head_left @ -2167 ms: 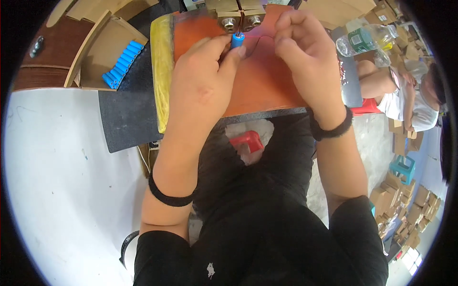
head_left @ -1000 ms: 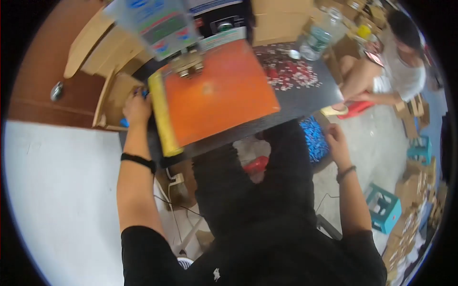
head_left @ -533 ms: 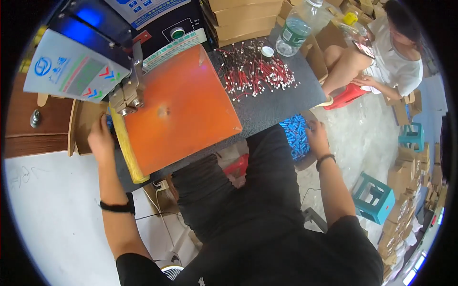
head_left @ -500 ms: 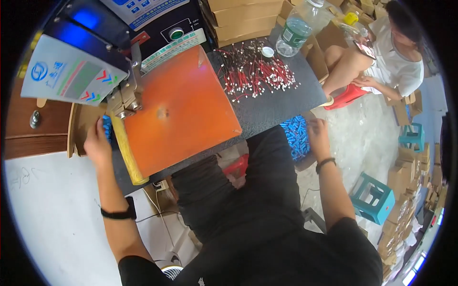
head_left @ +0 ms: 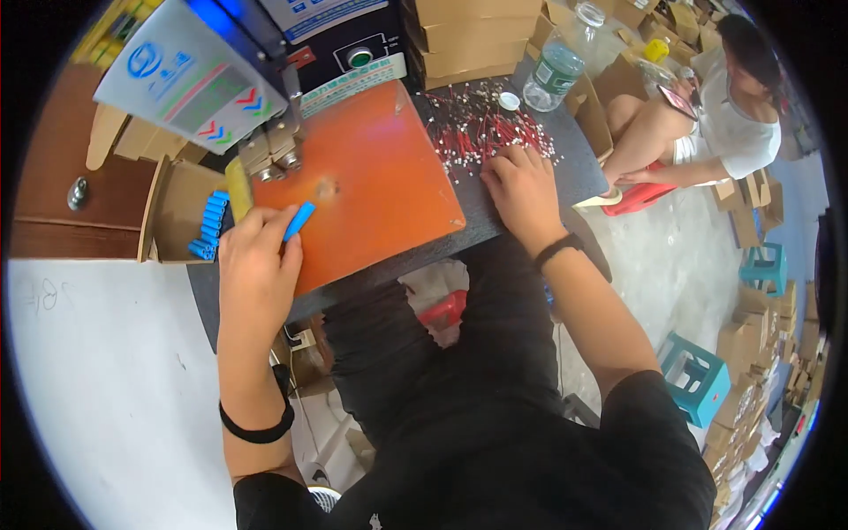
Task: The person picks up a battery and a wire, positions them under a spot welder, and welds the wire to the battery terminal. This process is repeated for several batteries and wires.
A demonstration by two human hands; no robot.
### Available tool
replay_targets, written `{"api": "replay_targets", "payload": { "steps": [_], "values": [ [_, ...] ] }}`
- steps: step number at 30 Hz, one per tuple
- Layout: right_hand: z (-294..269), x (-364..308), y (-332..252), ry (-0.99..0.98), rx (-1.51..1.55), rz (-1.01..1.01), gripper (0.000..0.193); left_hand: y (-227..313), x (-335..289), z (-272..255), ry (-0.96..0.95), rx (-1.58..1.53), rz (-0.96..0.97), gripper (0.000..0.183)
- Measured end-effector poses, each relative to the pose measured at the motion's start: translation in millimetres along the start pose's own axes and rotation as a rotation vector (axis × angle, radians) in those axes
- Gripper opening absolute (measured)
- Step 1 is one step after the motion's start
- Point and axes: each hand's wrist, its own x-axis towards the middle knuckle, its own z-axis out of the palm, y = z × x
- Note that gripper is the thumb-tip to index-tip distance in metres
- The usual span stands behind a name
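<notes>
Between the thumb and fingers of my left hand is a blue cylindrical battery cell, tilted over the left side of an orange board. Just beyond that hand are the metal electrode tips of a bench spot welder, apart from the cell. My right hand is at the near edge of a pile of thin red wires with white connectors. Its fingers are curled down and drawn together; whatever is under them is hidden.
An open cardboard box with several blue cells stands left of the board. Behind the wires are a plastic bottle, a white cap and stacked cartons. A person sits at the right, near a teal stool.
My left hand came from the box at the left to the board, now with a blue cell. My right hand moved from the blue cells beside my lap up to the wires.
</notes>
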Motion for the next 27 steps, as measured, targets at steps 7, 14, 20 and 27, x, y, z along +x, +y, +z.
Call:
{"api": "replay_targets", "payload": {
  "steps": [7, 14, 20, 27],
  "values": [
    [-34.4, -2.2, -10.6, 0.255, 0.187, -0.003, 0.010, -2.0, 7.8, 21.0, 0.019, -0.322, -0.229, 0.026],
    [-95.8, 4.3, -82.5, 0.076, 0.614, 0.042, 0.006, -4.2, 17.9, 47.1, 0.202, -0.878, -0.279, 0.023],
    [-78.7, 18.5, -128.7, -0.226, 0.942, 0.165, 0.005, -7.6, 18.6, 49.4, 0.252, -0.801, -0.348, 0.025],
    [-59.3, 8.7, -125.1, -0.184, 1.171, 0.262, 0.006, -8.2, 18.1, 47.4, 0.211, -0.773, -0.359, 0.027]
  ]
}}
